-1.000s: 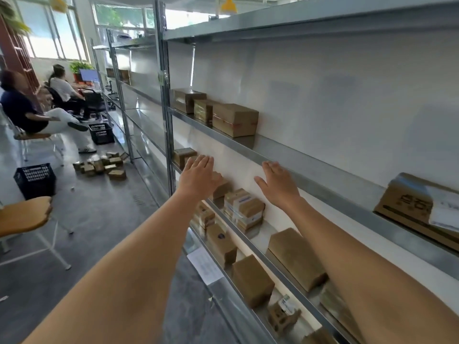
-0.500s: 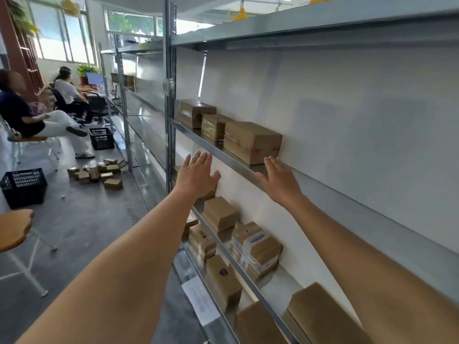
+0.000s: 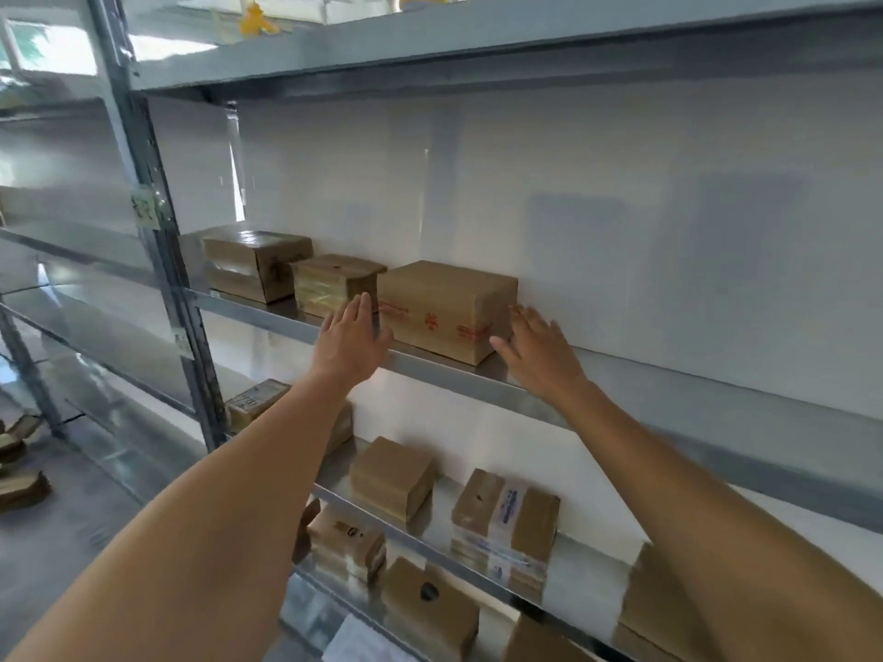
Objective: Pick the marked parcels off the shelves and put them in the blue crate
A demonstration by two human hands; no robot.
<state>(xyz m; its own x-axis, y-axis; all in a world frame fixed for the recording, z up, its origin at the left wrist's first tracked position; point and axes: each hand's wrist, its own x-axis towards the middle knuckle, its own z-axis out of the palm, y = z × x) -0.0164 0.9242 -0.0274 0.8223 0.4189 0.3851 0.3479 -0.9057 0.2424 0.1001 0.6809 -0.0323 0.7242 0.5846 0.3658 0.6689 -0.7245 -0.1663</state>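
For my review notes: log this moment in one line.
left hand open | right hand open | flanking red-printed parcel | shelf | not lifted

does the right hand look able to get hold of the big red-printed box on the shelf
Probably yes. The right hand is open beside the right end of the red-printed box, with bare shelf on that side and nothing between them. The left hand flanks its other end.

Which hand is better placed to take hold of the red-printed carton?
Neither alone: the left hand and right hand, both open, flank the red-printed carton, so a two-handed lift looks likely.
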